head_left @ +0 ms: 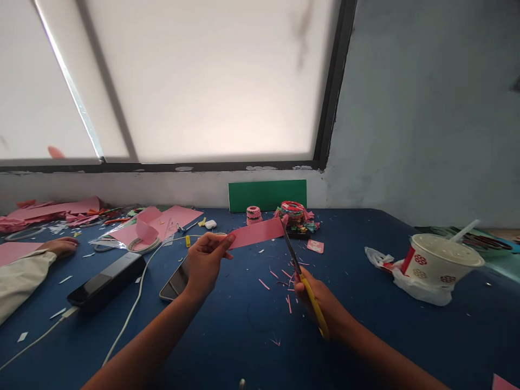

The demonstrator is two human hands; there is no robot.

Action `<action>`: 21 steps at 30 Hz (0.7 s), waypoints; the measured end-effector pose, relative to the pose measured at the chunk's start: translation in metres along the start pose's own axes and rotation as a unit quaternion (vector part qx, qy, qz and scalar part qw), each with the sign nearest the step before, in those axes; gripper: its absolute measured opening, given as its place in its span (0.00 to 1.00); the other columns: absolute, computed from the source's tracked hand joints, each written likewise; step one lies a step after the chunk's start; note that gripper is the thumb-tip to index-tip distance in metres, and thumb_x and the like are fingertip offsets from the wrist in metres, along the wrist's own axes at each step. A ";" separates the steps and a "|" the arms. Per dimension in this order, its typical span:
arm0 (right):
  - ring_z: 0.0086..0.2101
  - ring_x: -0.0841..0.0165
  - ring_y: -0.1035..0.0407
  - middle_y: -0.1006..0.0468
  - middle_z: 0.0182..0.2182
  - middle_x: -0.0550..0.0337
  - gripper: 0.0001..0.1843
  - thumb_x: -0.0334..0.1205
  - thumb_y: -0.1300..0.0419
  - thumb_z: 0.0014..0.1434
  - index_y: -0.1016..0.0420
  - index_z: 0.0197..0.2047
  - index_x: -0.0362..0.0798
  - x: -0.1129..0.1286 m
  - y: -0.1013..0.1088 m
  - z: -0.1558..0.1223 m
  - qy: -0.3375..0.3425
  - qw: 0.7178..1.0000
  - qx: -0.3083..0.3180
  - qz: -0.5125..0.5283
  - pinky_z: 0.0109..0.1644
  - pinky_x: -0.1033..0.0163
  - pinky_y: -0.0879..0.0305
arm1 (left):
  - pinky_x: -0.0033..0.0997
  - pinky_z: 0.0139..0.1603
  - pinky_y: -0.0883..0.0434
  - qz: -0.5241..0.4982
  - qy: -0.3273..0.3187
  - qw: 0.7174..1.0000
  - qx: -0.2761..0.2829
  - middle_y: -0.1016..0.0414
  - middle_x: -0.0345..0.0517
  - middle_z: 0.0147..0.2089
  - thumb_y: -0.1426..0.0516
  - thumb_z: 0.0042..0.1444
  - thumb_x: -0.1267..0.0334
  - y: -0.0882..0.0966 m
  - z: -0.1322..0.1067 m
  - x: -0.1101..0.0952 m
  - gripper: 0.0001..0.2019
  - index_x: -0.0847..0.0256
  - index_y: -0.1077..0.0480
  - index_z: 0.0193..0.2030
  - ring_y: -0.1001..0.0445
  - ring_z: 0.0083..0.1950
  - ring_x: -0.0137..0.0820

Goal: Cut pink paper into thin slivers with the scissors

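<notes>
My left hand (pixel 206 261) pinches one end of a long pink paper strip (pixel 257 233) and holds it up above the blue table (pixel 252 330). My right hand (pixel 320 303) grips yellow-handled scissors (pixel 305 286). Their blades reach up to the strip's far right end. Thin pink slivers (pixel 280 279) lie scattered on the table below the strip.
A phone (pixel 175 281) lies under my left hand, with a black power bank (pixel 106 283) and white cable to its left. Another person's hand (pixel 62 247) rests at far left by pink sheets (pixel 160 223). A paper cup with straw (pixel 441 261) stands at right. Green card (pixel 267 195) leans on the wall.
</notes>
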State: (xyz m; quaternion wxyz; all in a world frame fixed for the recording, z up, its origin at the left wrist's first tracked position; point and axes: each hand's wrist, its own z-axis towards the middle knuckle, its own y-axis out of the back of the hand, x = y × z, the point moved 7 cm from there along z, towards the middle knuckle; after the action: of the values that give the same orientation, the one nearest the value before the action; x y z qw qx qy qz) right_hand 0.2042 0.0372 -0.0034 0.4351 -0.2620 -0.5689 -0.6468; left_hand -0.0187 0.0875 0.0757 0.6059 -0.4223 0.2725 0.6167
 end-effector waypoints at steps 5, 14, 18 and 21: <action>0.20 0.70 0.40 0.34 0.21 0.63 0.30 0.67 0.62 0.55 0.39 0.31 0.49 0.005 0.004 0.000 0.016 1.000 -0.007 -0.021 0.22 0.66 0.48 | 0.22 0.19 0.28 -0.006 0.008 1.000 -0.005 0.27 0.38 0.26 0.35 0.38 0.60 0.000 0.000 0.000 0.10 0.62 0.30 0.23 0.31 0.21 0.23; 0.19 0.71 0.44 0.39 0.18 0.65 0.32 0.70 0.62 0.52 0.40 0.27 0.49 0.011 0.008 -0.003 0.001 0.999 -0.016 -0.030 0.22 0.66 0.49 | 0.22 0.20 0.29 0.000 0.014 1.000 -0.009 0.28 0.37 0.24 0.35 0.39 0.61 0.000 0.000 -0.003 0.09 0.62 0.30 0.24 0.32 0.20 0.22; 0.19 0.72 0.46 0.41 0.17 0.66 0.32 0.71 0.62 0.50 0.41 0.26 0.49 0.009 0.007 -0.004 -0.008 1.000 -0.013 -0.008 0.21 0.67 0.49 | 0.22 0.21 0.29 -0.004 0.015 1.000 -0.010 0.29 0.35 0.23 0.35 0.39 0.62 0.000 0.000 -0.004 0.09 0.62 0.30 0.24 0.32 0.20 0.22; 0.19 0.72 0.45 0.41 0.18 0.66 0.32 0.71 0.61 0.51 0.41 0.27 0.49 0.005 0.007 -0.002 -0.010 1.000 -0.017 0.017 0.20 0.68 0.48 | 0.22 0.21 0.30 -0.001 0.011 1.000 -0.009 0.29 0.35 0.22 0.35 0.39 0.62 0.000 0.000 -0.005 0.09 0.61 0.30 0.24 0.32 0.20 0.22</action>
State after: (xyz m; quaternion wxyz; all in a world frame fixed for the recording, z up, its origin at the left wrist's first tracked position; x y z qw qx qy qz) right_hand 0.2083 0.0341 0.0042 0.4357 -0.2854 -0.5574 -0.6465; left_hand -0.0190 0.0850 0.0795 0.5995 -0.4346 0.2734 0.6140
